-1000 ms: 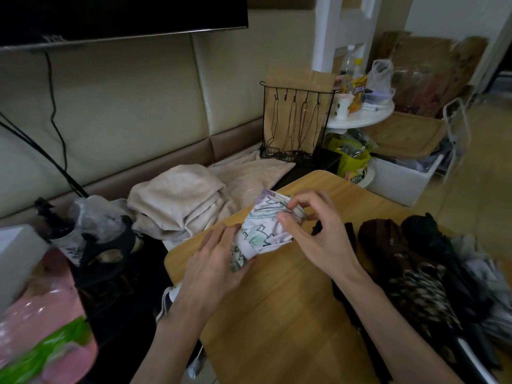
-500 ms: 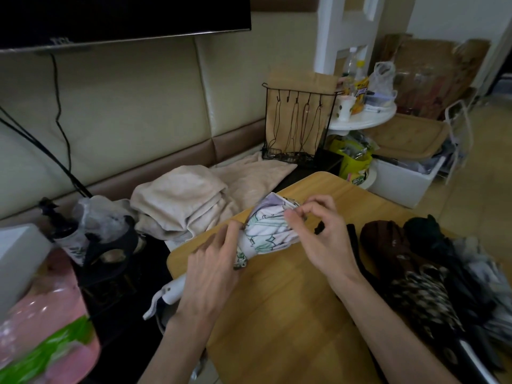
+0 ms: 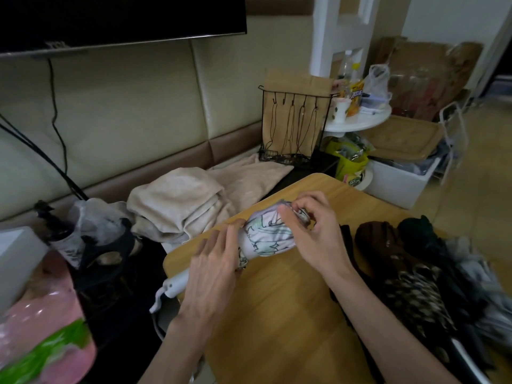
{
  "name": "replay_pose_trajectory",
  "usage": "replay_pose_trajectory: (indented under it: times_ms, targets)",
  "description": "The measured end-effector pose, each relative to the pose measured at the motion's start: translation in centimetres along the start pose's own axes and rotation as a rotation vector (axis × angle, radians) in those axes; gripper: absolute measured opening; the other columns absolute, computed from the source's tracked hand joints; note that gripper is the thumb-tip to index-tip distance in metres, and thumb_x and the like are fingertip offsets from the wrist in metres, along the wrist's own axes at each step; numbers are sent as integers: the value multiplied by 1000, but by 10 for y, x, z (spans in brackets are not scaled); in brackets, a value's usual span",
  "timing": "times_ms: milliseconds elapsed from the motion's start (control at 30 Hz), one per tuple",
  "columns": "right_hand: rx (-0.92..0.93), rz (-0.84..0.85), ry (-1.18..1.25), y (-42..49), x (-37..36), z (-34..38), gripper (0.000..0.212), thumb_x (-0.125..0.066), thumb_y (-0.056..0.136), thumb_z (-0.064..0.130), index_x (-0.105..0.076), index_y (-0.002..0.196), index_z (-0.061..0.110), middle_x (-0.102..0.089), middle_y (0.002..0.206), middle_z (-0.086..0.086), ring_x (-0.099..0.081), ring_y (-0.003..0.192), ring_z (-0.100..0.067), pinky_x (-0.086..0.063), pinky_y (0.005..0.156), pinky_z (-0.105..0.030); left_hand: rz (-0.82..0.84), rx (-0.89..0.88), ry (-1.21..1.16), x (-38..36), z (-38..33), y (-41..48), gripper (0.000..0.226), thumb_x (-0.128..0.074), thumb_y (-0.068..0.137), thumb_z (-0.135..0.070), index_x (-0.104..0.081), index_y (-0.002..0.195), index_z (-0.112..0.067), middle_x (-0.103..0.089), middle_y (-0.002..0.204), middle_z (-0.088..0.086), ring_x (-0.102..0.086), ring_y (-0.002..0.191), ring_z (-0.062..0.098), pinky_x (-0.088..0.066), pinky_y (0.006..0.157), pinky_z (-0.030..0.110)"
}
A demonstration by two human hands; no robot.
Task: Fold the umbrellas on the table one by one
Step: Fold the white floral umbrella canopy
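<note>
- The wooden bench (image 3: 277, 328) is carrying all the umbrellas, and its left part is serving as the working spot.
- A heap of dark umbrellas (image 3: 410, 273) is lying along the bench's right side, apart from the one in hand and probably waiting its turn.
- The printed umbrella (image 3: 266, 236) is being held rolled over the bench's left part. Its long axis is running from near left to far right, with the tip end pointing away.
- The left hand (image 3: 216, 270) is wrapping round the canopy's handle end, seemingly to stop the roll springing loose.
- The right hand (image 3: 313, 234) is pinching bunched fabric at the far end, likely tucking or fastening it.
- The white handle (image 3: 177, 284) is jutting past the bench's left edge.
</note>
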State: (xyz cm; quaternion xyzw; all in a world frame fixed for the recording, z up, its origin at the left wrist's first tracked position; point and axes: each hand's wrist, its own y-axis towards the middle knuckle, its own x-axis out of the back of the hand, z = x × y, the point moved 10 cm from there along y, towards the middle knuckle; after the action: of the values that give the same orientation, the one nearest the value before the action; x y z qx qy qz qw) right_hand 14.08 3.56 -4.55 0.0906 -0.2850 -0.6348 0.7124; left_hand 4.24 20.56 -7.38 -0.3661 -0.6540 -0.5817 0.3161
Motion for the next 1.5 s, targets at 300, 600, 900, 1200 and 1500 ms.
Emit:
replay_pose_trajectory:
  times_ms: [300, 600, 900, 1200, 1500]
  targets:
    - [-124, 68, -21, 1, -5, -11, 13, -78, 95, 27, -71, 89, 17, -53, 113, 5, -58, 101, 7, -50, 86, -14, 45, -76, 71, -9, -1, -3, 115, -80, 54, 16, -36, 157, -9, -56, 130, 13, -59, 112, 34, -54, 89, 50]
    - [-362, 21, 140, -12, -5, -26, 13, -71, 98, 44, -65, 106, 36, -55, 119, 10, -61, 102, -3, -52, 76, -17, -6, -124, 131, -7, -18, -8, 110, -74, 57, 20, -36, 157, -9, -54, 137, 14, -58, 117, 34, -51, 93, 51]
    - [-404, 239, 377, -24, -6, -20, 22, -71, 100, 32, -73, 116, 17, -81, 106, -2, -78, 99, -20, -62, 95, -46, 3, -16, 10, -3, -4, -7, 102, -85, 68, -58, -44, 155, -24, -59, 132, 4, -58, 120, 29, -50, 97, 52]
    - [-198, 356, 409, -28, -13, -14, 36, -74, 98, 20, -65, 132, 26, -70, 131, 6, -67, 125, -16, -60, 99, -40, 444, 237, -289, -26, 19, -1, 72, -67, 60, -76, -62, 121, -40, -73, 110, -18, -71, 104, 16, -54, 82, 33]
    - [-136, 83, 71, -14, 4, -29, 15, -72, 99, 37, -65, 107, 26, -71, 112, 3, -71, 102, -12, -63, 81, -42, 508, 209, -251, -44, -5, -10, 73, -70, 87, -70, -38, 140, -32, -65, 117, -17, -68, 94, 11, -52, 71, 28]
